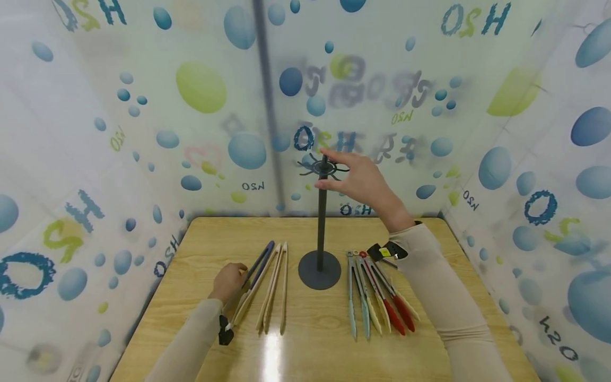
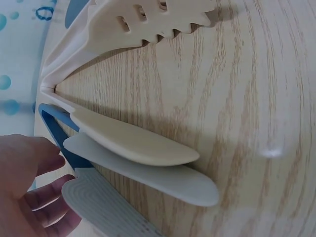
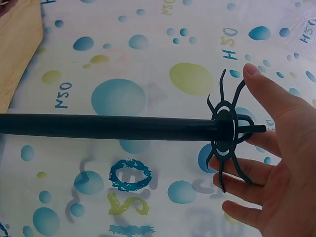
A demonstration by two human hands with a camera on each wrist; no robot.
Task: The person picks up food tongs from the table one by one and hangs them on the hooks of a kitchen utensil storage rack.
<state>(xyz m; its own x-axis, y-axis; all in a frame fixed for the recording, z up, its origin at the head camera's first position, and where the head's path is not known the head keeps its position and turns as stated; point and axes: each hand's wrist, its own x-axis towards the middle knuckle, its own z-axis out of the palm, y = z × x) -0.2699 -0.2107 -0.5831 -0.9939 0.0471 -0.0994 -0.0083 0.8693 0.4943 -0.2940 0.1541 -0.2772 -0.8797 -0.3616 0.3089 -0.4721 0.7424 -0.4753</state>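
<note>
From afar I have the right hand (image 1: pixel 361 179) spread open about the hooked top of the stand (image 1: pixel 322 223), while blue-and-grey tongs (image 2: pixel 106 200), likely light, stiff and best pinched mid-handle, lie at the left hand (image 1: pixel 229 281), its grip unclear.

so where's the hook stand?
Head view: the hook stand is upright on the table, between the left-side tongs and right-side tongs, its top at the right hand.

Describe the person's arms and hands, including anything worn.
The left sleeve and right sleeve are long and pale beige. The left hand and right hand wear no gloves. A black device is worn on the left, a second black device with a yellow patch on the right.
</note>
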